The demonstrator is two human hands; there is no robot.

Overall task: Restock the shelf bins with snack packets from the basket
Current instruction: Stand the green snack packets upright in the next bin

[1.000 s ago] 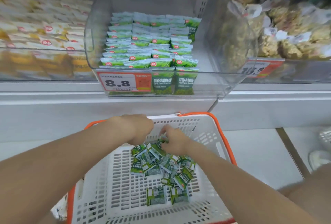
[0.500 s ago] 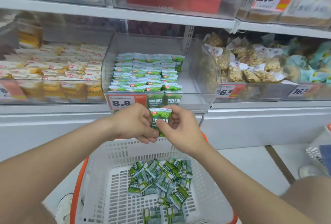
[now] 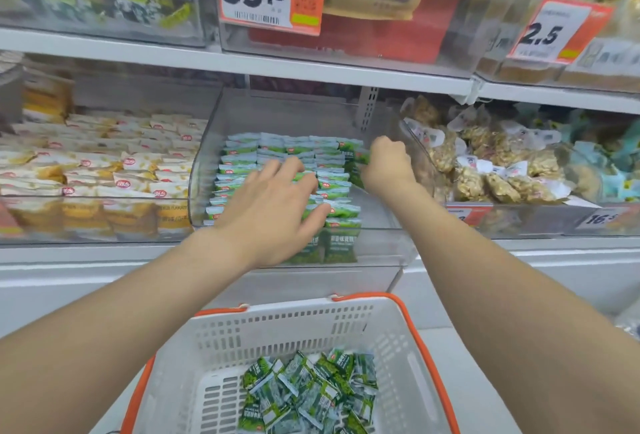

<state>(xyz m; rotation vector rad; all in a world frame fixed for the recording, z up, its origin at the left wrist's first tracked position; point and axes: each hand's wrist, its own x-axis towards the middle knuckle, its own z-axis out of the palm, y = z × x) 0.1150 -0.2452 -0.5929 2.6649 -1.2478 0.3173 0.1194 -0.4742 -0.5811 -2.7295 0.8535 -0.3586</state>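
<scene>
packets: small green-and-white snack packets (image 3: 287, 149), red logo dot, stacked in neat rows inside the clear bin (image 3: 381, 246)
basket: white with orange rim (image 3: 284, 326), just below the bin; loose pile (image 3: 311, 392) of the same packets in it
left hand (image 3: 273, 208): fingers spread, lying flat on the front rows, gripping nothing
right hand (image 3: 388, 165): curled round a green packet (image 3: 360, 158) at the right end of the rows
hidden: held packet mostly behind my fingers, can't tell if one or several; front rows partly under my left hand; basket cut off at frame bottom; packet print too blurred to read
</scene>
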